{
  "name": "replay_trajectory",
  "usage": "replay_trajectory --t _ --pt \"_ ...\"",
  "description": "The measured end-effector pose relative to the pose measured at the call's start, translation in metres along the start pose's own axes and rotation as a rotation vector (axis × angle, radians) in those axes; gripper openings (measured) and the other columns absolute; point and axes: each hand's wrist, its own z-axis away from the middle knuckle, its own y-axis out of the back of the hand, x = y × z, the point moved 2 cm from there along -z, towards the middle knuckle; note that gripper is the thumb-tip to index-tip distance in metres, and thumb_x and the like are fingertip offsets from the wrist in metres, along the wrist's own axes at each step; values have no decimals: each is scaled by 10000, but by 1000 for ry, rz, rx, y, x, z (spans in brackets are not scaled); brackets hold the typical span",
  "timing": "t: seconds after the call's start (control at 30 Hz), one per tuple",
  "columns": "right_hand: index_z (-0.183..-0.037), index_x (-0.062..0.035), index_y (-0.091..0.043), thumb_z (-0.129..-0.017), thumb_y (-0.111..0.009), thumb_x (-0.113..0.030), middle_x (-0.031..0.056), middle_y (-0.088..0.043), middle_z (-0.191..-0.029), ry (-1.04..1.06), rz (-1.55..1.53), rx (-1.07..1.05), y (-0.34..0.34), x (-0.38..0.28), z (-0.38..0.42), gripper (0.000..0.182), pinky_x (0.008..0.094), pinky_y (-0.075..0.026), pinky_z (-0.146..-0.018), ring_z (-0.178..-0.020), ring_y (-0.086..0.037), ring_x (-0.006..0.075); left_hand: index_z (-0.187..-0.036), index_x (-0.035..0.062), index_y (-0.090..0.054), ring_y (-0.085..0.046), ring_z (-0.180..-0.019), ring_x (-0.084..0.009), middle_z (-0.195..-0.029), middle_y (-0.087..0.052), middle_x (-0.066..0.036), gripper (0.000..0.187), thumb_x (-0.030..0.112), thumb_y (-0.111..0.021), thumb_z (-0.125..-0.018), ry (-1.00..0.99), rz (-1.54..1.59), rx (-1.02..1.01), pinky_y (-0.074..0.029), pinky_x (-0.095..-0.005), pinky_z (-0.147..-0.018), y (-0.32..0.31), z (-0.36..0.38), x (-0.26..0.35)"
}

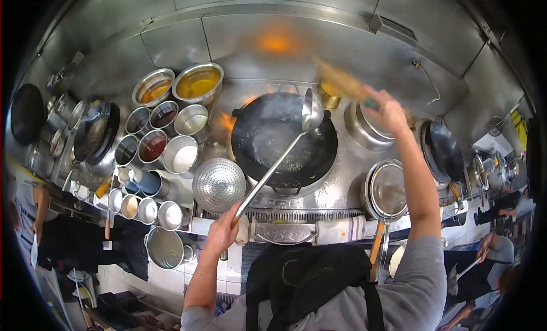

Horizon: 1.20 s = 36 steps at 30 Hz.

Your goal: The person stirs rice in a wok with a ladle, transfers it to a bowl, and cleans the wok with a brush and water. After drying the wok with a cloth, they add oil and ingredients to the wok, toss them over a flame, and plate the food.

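My left hand [222,233] is closed round the handle of a long metal ladle [312,111], whose bowl hangs over the right rear part of a black wok [268,134]. The wok sits on the burner with steaming liquid in it, and flames show at its left edge. My right hand [389,111] is raised to the right of the wok, closed on a bamboo brush [342,79] with a green band. The brush is blurred and points back and left, above a brass-coloured container [330,95].
Steel pots with sauces and powders [152,146] and two oil bowls [198,83] stand at the left. A perforated strainer [219,185] lies left of the wok's front. Pots with a sieve [389,189] are at the right. Other people are at both sides.
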Motion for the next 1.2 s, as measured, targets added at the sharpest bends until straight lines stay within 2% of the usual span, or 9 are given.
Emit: replay_trajectory --t 0.13,0.33,0.43,0.5,0.67,0.73,0.8,1.03,1.2 --pt "-1369 -280 -546 -752 -773 -202 131 -631 -1049 229 -119 201 7 15 32 663 417 -537 -767 -909 -665 313 -1446 158 -412 -641 -986 -408 -1182 -637 -212 614 77 -617 -873 38 18 -65 -537 -465 -796 -20 -11 33" --pt "-1378 -221 -549 -761 -769 -195 147 -654 -1146 -179 84 -119 -26 95 107 655 429 -532 -847 -985 -659 341 -1412 69 -395 -644 -931 -425 -1017 -637 -235 558 162 -614 -907 128 286 -180 -520 -435 -802 -127 0 80" --pt "-1421 -93 -493 -825 -763 -263 213 -656 -1181 -288 -431 367 -73 121 145 676 440 -497 -911 -1072 -646 342 -1324 30 -427 -649 -723 -330 -876 -635 -167 472 193 -617 -923 -6 343 -122 -532 -390 -666 -190 16 112" --pt "-1423 -83 -491 -838 -760 -273 198 -663 -1183 -410 -578 298 -97 113 162 671 405 -499 -902 -1054 -652 290 -1215 20 -472 -555 -570 -157 -758 -570 -66 373 234 -612 -943 459 785 -580 -480 -303 -521 -224 14 129" --pt "-1428 -61 -486 -888 -725 -275 141 -689 -1111 -521 -1029 190 -132 46 179 629 303 -493 -872 -966 -633 169 -1186 19 -441 -498 -501 -83 -676 -519 -21 353 257 -576 -964 616 963 -551 -413 -247 -405 -315 31 145" --pt "-1421 -31 -486 -908 -702 -251 102 -684 -1054 -458 -1216 181 -155 22 174 599 272 -480 -862 -926 -603 146 -1173 -12 -504 -612 -567 -207 -745 -618 -104 417 342 -577 -963 620 890 -597 -506 -342 -500 -314 27 147" --pt "-1421 -35 -486 -918 -690 -267 116 -651 -1180 -454 -1244 -16 -149 -10 161 590 267 -463 -900 -1019 -590 146 -1139 -9 -592 -677 -797 -379 -951 -681 -206 469 418 -574 -946 -5 177 -926 -546 -450 -711 -321 23 133" --pt "-1400 -195 -532 -851 -711 -370 232 -595 -1289 159 -588 -488 -169 -41 59 604 400 -480 -968 -1150 -595 370 -1250 -63 -514 -528 -1082 -472 -1168 -565 -285 424 39 -625 -854 277 -120 435 -423 -497 -971 -114 40 25" --pt "-1348 -112 -562 -842 -711 -357 256 -617 -1226 -3 -315 -661 -236 -66 -34 582 443 -479 -967 -1121 -601 419 -1283 -75 -441 -511 -1081 -485 -1186 -509 -317 579 160 -681 -811 486 -162 266 -430 -529 -943 -119 64 -62"
